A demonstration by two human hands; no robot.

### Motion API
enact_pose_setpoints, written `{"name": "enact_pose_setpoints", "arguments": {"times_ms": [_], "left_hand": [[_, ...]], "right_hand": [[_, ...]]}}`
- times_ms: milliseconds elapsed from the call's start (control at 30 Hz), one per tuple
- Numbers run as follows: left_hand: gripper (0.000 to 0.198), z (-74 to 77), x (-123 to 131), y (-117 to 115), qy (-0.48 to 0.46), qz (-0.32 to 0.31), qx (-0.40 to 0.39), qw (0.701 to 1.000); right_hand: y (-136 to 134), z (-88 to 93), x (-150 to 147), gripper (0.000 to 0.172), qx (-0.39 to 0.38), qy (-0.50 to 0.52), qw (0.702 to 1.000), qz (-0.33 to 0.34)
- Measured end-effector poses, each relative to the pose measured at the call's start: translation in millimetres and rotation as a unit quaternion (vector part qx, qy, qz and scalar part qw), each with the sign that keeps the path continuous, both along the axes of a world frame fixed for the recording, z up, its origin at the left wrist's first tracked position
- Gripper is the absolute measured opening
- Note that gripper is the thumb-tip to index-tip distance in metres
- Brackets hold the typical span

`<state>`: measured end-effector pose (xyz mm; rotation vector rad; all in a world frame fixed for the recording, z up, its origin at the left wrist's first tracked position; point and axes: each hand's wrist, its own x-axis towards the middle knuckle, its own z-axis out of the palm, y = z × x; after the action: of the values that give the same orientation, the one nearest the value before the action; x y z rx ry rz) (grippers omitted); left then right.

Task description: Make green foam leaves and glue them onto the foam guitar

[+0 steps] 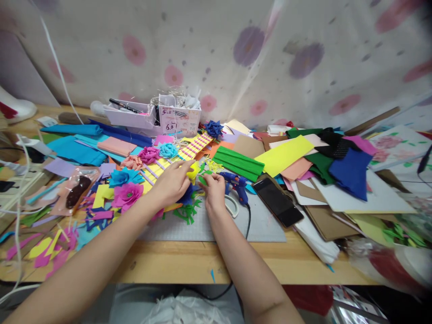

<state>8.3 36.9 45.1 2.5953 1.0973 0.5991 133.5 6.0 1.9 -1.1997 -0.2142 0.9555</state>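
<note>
My left hand [173,183] reaches over a yellow, guitar-shaped paper piece [197,146] with purple strips. Its index finger is stretched out, and a yellow paper flower [193,171] shows between finger and thumb. My right hand [215,189] pinches a small green paper leaf [202,179] close beside that flower. Below my left hand are a dark blue paper flower [187,196] and green fringed paper [187,212]. Pink [127,196] and light blue [124,177] paper flowers lie to the left. A blue glue gun [238,184] rests just right of my right hand.
A black phone [278,201] lies right of the glue gun, whose cord runs over the table edge. Folded green crepe paper [239,163] and stacked coloured sheets spread rightward. White boxes [179,120] stand behind. Paper scraps [50,247] and a power strip [16,189] are on the left.
</note>
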Motion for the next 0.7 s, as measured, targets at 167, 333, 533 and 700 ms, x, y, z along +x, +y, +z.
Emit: {"name": "enact_pose_setpoints", "arguments": {"times_ms": [167, 333, 533, 700], "left_hand": [[0.048, 17.7, -32, 14, -0.090, 0.072, 0.003, 0.993], [0.039, 27.1, -78, 28, -0.208, 0.202, -0.002, 0.957], [0.032, 12.9, -111, 31, -0.252, 0.306, -0.025, 0.918], [0.033, 2.6, -117, 31, -0.264, 0.319, -0.047, 0.909]], "right_hand": [[-10, 5.6, 13, 0.028, 0.014, -0.047, 0.999, 0.004], [-18, 11.4, 37, 0.025, 0.014, -0.177, 0.983, 0.047], [-12, 29.3, 53, 0.026, 0.014, -0.193, 0.974, 0.120], [-8, 26.4, 45, 0.022, -0.022, -0.062, 0.985, 0.161]]}}
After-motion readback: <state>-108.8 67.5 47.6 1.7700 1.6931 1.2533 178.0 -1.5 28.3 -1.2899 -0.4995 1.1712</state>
